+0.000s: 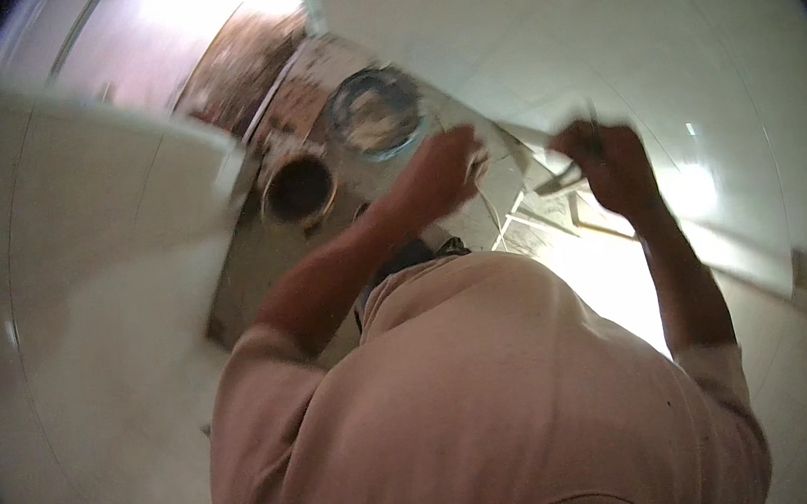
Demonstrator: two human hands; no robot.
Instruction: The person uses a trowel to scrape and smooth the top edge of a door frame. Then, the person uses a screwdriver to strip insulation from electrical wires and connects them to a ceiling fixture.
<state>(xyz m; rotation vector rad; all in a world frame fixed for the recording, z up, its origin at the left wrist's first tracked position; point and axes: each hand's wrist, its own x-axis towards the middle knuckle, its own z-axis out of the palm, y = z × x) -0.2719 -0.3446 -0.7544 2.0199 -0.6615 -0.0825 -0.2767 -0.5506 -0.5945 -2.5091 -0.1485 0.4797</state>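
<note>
Two containers stood to the left of your left fingers, the bucket farther off than the basin, and both had material in them. From that, the work looked under way rather than finished: the tool was already in hand, the material was not used up, and how much was done could not be told. The fingers of your right hand were clenched around a bladed tool, whose flat blade stuck out to the left of those fingers, toward your other hand, touching neither container. Your left hand had its fingers curled, with something pale at the fingertips; blur hid whether they gripped it. The tiled wall rose beyond your right fingers.
</note>
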